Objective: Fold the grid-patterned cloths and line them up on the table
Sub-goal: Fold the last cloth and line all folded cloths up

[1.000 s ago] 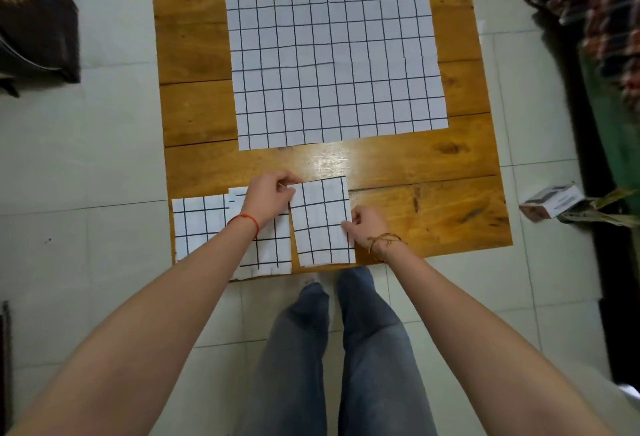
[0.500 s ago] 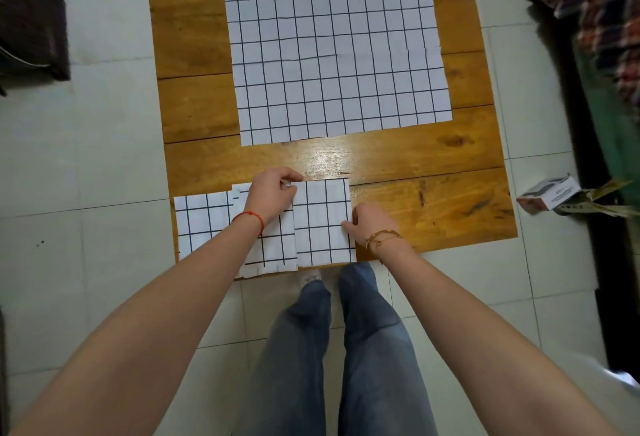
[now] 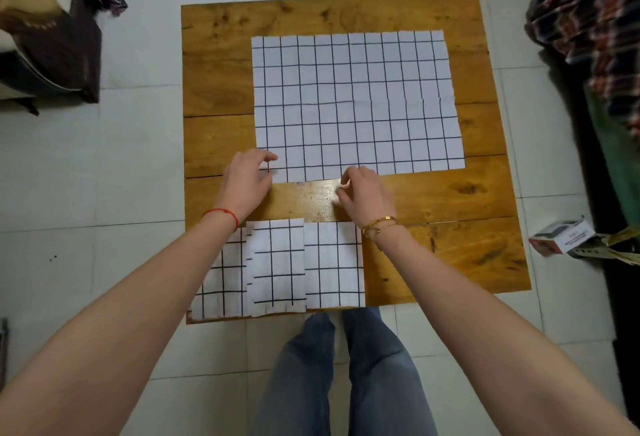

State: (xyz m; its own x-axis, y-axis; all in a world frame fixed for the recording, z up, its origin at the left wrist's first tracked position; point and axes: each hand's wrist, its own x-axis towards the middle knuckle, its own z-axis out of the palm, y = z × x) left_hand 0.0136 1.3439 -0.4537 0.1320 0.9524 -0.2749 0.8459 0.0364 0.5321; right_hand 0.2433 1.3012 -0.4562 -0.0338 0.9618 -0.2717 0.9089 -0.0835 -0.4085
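Observation:
A large unfolded grid-patterned cloth (image 3: pixel 356 103) lies flat on the far half of the wooden table (image 3: pixel 450 255). My left hand (image 3: pixel 247 181) is at its near-left corner, with thumb and forefinger spread around that corner. My right hand (image 3: pixel 365 191) reaches the cloth's near edge, fingertips loosely curled and touching it. Three folded grid cloths sit side by side along the table's front-left edge: the left one (image 3: pixel 218 273), the middle one (image 3: pixel 278 262) and the right one (image 3: pixel 334 262). My left forearm covers part of the left one.
A small box (image 3: pixel 562 236) and some papers lie on the tiled floor to the right. Checked fabric (image 3: pixel 588 13) hangs at the far right. A dark cushioned seat (image 3: pixel 52 48) stands at the far left. My legs are below the table's front edge.
Both hands let go of the folded cloths in the front row and moved forward to the near edge of the large cloth. The camera tilted, so the table sits lower in view.

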